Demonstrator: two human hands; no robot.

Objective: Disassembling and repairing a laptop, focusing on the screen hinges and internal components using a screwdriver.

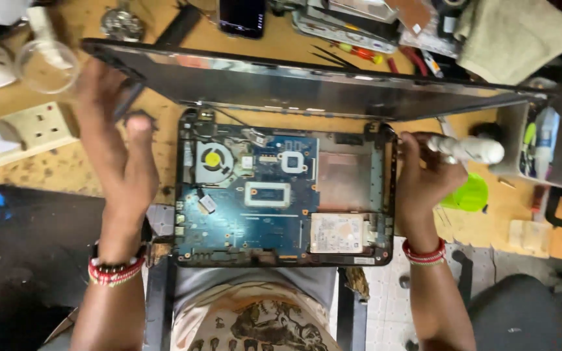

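Lying crosswise, laptop base (281,195) lid-away.

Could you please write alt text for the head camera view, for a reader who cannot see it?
An opened laptop lies on a workbench with its blue circuit board and fan exposed. The left hand reaches to the screen lid's left corner, and the right hand at the laptop's right edge holds a white tube.

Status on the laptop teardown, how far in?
Done: the laptop base is open, with motherboard, fan and drive exposed. In hand: left hand at the lid corner, right hand holding a white bottle by the base's right edge. Left: all boards remain seated.
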